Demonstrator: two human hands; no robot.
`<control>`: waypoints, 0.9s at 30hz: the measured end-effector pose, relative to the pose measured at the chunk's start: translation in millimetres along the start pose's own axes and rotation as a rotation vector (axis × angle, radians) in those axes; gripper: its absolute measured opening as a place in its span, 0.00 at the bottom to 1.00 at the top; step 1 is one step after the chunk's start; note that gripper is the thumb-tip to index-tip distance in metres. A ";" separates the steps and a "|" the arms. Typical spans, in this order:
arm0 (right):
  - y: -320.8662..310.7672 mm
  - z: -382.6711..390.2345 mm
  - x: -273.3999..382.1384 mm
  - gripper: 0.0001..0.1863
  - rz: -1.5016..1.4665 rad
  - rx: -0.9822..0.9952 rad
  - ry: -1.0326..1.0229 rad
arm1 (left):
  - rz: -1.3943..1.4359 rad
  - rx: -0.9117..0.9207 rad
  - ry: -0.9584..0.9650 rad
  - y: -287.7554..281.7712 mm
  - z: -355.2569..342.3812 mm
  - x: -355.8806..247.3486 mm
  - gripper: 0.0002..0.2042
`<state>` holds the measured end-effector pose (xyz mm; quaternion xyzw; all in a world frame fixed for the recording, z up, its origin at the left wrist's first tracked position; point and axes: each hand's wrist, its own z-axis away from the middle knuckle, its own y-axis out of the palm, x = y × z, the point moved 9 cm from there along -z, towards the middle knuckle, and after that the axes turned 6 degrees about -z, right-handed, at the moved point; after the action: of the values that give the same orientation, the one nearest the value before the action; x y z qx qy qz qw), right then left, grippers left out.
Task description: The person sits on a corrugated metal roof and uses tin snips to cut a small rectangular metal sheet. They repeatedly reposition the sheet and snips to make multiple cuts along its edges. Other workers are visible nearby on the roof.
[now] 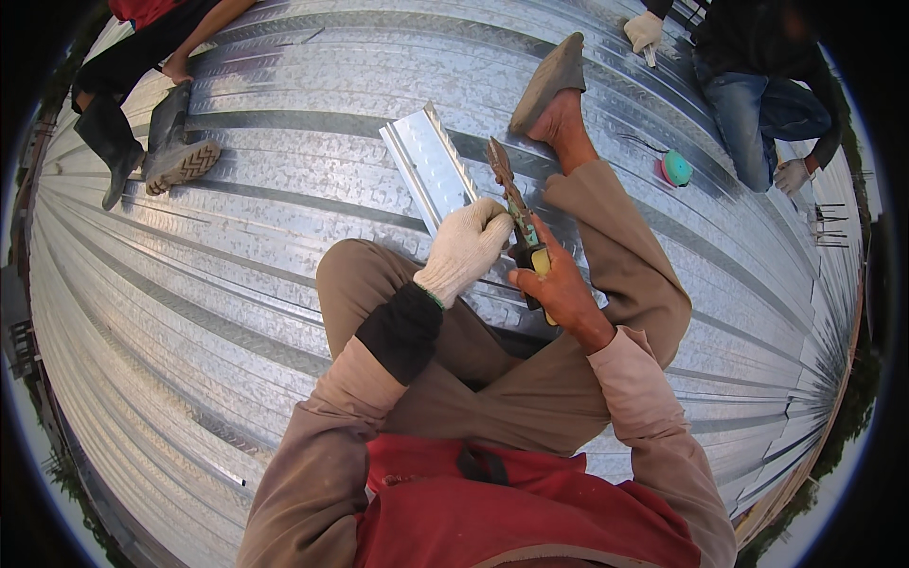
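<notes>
Head view: we have the fingers of our bare right hand (568, 292) clamped on the handles of the worn snips (515, 201) between our knees. Our gloved left hand (464, 248) touches the snips; we cannot tell what its curled fingers clamp. The ridged metal strip (424, 166) lies just beyond it. Farther out, a green-and-pink reel (676, 168) rests on the corrugated sheeting (294, 180), near a co-worker in jeans (748, 118).
</notes>
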<state>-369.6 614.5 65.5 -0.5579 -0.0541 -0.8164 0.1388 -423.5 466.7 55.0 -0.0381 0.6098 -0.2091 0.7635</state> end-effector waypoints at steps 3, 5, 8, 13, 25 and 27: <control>-1.3 -0.8 -3.3 0.50 0.004 -0.004 0.001 | -0.005 -0.005 0.006 -0.4 0.5 -1.6 0.18; -1.4 -0.9 -4.2 0.50 0.000 -0.004 0.006 | -0.010 0.001 -0.001 0.1 -0.3 0.1 0.18; -0.8 -0.4 -2.6 0.50 -0.013 -0.001 0.009 | -0.015 -0.014 0.004 -1.1 0.1 0.2 0.17; -0.9 -0.7 -1.3 0.51 -0.005 0.000 -0.013 | -0.005 -0.059 0.005 -3.6 0.8 -0.7 0.16; -5.5 -3.8 -11.0 0.52 -0.001 -0.029 -0.020 | 0.187 -0.014 0.022 3.6 -3.2 7.9 0.15; -5.6 -3.5 -9.8 0.52 -0.021 -0.032 -0.010 | 0.216 0.006 -0.014 3.8 -2.8 7.3 0.15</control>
<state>-371.0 620.6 55.5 -0.5636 -0.0476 -0.8157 0.1212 -423.8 468.1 46.4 0.0285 0.6046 -0.1273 0.7858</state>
